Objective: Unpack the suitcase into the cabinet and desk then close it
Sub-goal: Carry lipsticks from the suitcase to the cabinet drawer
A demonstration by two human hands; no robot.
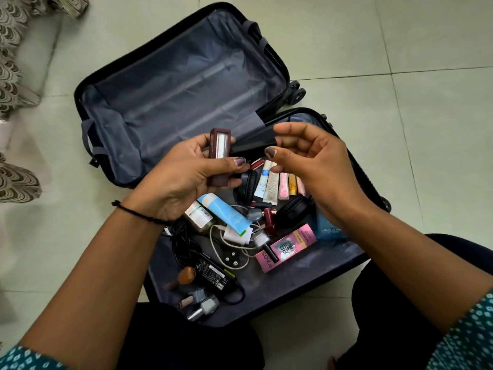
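Pinched between thumb and fingers, a maroon rectangular case with a clear window (219, 156) stood upright in the person's left-hand grip (181, 180), raised over the open black hard-shell suitcase (173, 84) on the pale tiled floor (400, 49). The right-hand grip (317, 166) hovered just beside it, fingers loosely curled and holding nothing. The suitcase's far half, lined in grey fabric, lay flat open. The near half held a jumble: a light blue squeeze tube (226, 212), a pink cardboard carton (285, 247), a black power adapter (213, 273) with its cable, black headphones (290, 212), a row of small tubes (277, 185) and several nail polish bottles (208, 305). A thin black thread band (138, 213) circled the left wrist. Patterned grey-and-white fabric (13, 62) showed at the left edge.
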